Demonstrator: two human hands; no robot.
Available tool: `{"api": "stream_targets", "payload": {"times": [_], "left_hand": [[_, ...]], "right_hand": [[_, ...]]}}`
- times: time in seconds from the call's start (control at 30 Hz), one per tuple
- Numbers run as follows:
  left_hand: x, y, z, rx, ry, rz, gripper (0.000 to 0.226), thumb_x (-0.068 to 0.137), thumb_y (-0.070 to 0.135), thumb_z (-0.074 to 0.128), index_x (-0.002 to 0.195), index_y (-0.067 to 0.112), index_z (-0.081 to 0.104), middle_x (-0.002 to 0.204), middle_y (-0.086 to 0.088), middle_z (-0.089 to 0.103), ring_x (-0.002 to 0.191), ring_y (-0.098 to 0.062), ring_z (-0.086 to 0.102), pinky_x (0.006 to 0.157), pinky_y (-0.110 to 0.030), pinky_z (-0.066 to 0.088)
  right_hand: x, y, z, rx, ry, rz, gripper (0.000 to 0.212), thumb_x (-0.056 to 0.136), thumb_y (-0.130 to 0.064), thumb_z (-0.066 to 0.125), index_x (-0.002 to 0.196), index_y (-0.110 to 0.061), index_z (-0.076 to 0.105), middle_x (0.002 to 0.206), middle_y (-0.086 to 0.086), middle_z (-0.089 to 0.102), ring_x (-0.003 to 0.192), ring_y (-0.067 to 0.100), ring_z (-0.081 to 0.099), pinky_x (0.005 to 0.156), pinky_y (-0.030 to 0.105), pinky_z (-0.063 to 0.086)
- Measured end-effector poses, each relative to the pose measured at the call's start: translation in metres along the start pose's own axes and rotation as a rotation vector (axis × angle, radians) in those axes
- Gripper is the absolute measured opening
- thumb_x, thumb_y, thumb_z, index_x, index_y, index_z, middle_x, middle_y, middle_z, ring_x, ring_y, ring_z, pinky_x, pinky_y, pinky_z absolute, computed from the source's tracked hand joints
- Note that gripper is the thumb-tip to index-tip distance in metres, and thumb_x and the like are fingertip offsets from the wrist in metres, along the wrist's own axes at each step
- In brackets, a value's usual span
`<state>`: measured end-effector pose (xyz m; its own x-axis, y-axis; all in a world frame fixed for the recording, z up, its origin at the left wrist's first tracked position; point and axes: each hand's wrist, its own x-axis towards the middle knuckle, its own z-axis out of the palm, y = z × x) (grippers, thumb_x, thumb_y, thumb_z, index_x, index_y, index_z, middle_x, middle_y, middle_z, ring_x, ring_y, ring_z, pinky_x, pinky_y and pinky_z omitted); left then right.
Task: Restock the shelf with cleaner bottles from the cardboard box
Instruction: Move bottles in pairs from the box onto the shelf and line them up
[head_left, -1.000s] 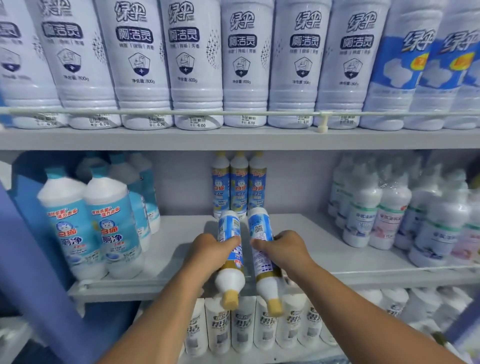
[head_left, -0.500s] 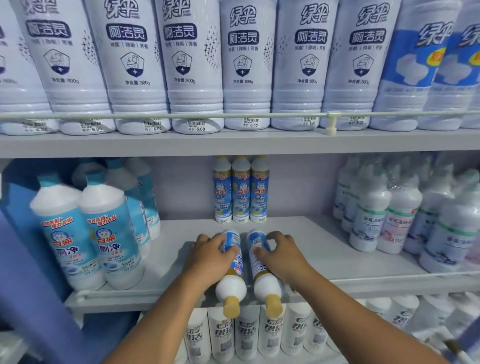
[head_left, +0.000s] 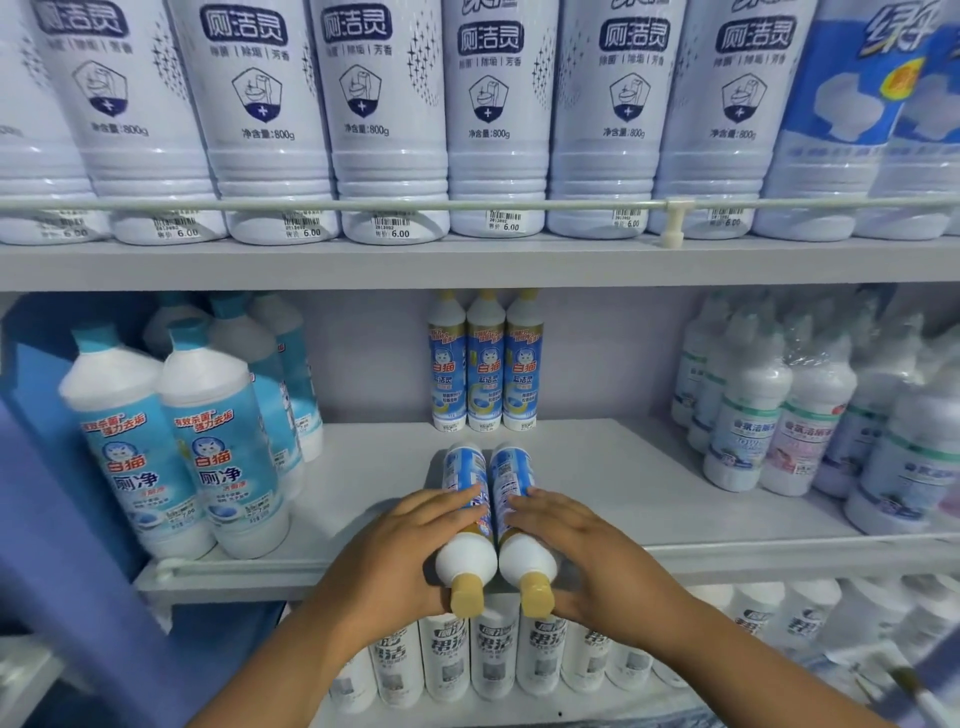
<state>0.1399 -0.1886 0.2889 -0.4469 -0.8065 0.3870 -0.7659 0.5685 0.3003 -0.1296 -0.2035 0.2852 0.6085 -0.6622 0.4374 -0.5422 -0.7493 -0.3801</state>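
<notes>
Two cleaner bottles (head_left: 485, 519) lie side by side, touching, on the middle shelf (head_left: 597, 467), long axes running front to back, yellow caps toward the person and past the shelf's front edge. Left hand (head_left: 410, 551) wraps the left one, right hand (head_left: 576, 551) the right. Beyond the fingertips, three matching bottles (head_left: 485, 364) stand upright. Palms hide the label middles.

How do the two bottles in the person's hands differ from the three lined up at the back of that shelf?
The two held bottles are tipped over, bases pointing into the middle shelf and caps toward the person; the three back bottles stand upright against the rear wall. The held pair shows its back labels, the back row its front labels. The left hand and right hand each grip one; nobody touches the back three. All share tan caps and blue labels.
</notes>
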Motion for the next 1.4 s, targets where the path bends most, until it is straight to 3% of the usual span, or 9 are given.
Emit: {"api": "stream_targets", "payload": {"times": [0.3, 0.57, 0.7, 0.87, 0.93, 1.03, 1.2, 1.33, 1.4], "left_hand": [[-0.005, 0.005, -0.005, -0.129, 0.016, -0.073, 0.085, 0.052, 0.076, 0.078, 0.131, 0.06, 0.05, 0.143, 0.037, 0.041, 0.126, 0.009, 0.043, 0.105, -0.009, 0.035], [0.02, 0.017, -0.035, -0.368, 0.167, -0.186, 0.082, 0.038, 0.074, 0.083, 0.114, 0.048, 0.068, 0.122, 0.037, 0.058, 0.113, 0.008, 0.056, 0.096, -0.011, 0.042], [0.045, 0.022, -0.047, -0.576, 0.256, -0.283, 0.065, 0.045, 0.07, 0.085, 0.104, 0.047, 0.071, 0.105, 0.022, 0.072, 0.099, -0.003, 0.066, 0.087, -0.024, 0.052], [0.087, 0.029, -0.064, -0.69, 0.295, -0.389, 0.022, 0.077, 0.036, 0.082, 0.096, 0.04, 0.072, 0.095, 0.022, 0.075, 0.091, 0.005, 0.068, 0.085, -0.026, 0.054], [0.102, 0.026, -0.066, -0.677, 0.307, -0.433, 0.015, 0.078, 0.046, 0.079, 0.091, 0.041, 0.073, 0.093, 0.021, 0.076, 0.091, 0.0, 0.07, 0.088, -0.033, 0.057], [0.12, 0.021, -0.066, -0.548, 0.344, -0.505, 0.032, 0.07, 0.072, 0.066, 0.079, 0.042, 0.071, 0.078, 0.02, 0.073, 0.08, -0.007, 0.07, 0.077, -0.035, 0.056], [0.133, 0.012, -0.065, -0.448, 0.306, -0.553, 0.037, 0.083, 0.073, 0.049, 0.078, 0.041, 0.068, 0.079, 0.015, 0.072, 0.079, -0.009, 0.068, 0.068, -0.027, 0.051], [0.122, 0.011, -0.056, -0.544, 0.258, -0.533, 0.025, 0.094, 0.058, 0.053, 0.106, 0.038, 0.062, 0.095, 0.013, 0.072, 0.086, -0.003, 0.069, 0.07, -0.025, 0.053], [0.106, 0.012, -0.042, -0.633, 0.194, -0.549, 0.024, 0.091, 0.046, 0.066, 0.111, 0.036, 0.057, 0.095, 0.017, 0.07, 0.077, 0.011, 0.067, 0.063, -0.011, 0.051]], "right_hand": [[0.005, -0.007, -0.004, 0.011, 0.029, -0.012, 0.063, 0.072, -0.059, 0.081, 0.128, -0.036, 0.065, 0.141, -0.011, 0.054, 0.136, 0.012, 0.046, 0.112, 0.03, 0.041], [0.028, -0.02, -0.033, 0.181, 0.079, 0.144, 0.076, 0.053, -0.065, 0.084, 0.123, -0.053, 0.06, 0.124, -0.032, 0.057, 0.124, 0.001, 0.051, 0.106, 0.024, 0.041], [0.052, -0.028, -0.054, 0.312, 0.106, 0.208, 0.053, 0.058, -0.053, 0.09, 0.107, -0.043, 0.072, 0.105, -0.02, 0.068, 0.106, 0.004, 0.062, 0.096, 0.023, 0.048], [0.082, -0.026, -0.065, 0.558, 0.244, 0.338, 0.009, 0.085, -0.033, 0.078, 0.092, -0.032, 0.074, 0.082, -0.023, 0.071, 0.076, -0.006, 0.062, 0.069, 0.009, 0.046], [0.093, -0.024, -0.067, 0.63, 0.293, 0.415, 0.011, 0.088, -0.035, 0.075, 0.088, -0.025, 0.073, 0.071, -0.021, 0.068, 0.066, -0.006, 0.06, 0.061, 0.008, 0.045], [0.109, -0.02, -0.07, 0.62, 0.332, 0.486, 0.028, 0.085, -0.047, 0.074, 0.089, -0.02, 0.076, 0.075, -0.013, 0.073, 0.067, -0.004, 0.065, 0.06, 0.011, 0.048], [0.136, -0.004, -0.071, 0.606, 0.319, 0.659, 0.047, 0.081, -0.062, 0.07, 0.088, -0.016, 0.076, 0.086, 0.001, 0.078, 0.082, 0.014, 0.073, 0.079, 0.039, 0.061], [0.139, -0.009, -0.062, 0.644, 0.321, 0.709, 0.041, 0.088, -0.061, 0.061, 0.098, -0.023, 0.071, 0.092, -0.004, 0.077, 0.086, 0.012, 0.073, 0.075, 0.031, 0.058], [0.126, -0.01, -0.046, 0.646, 0.394, 0.649, 0.036, 0.09, -0.059, 0.061, 0.105, -0.028, 0.068, 0.098, -0.01, 0.075, 0.091, 0.007, 0.072, 0.077, 0.026, 0.056]]}}
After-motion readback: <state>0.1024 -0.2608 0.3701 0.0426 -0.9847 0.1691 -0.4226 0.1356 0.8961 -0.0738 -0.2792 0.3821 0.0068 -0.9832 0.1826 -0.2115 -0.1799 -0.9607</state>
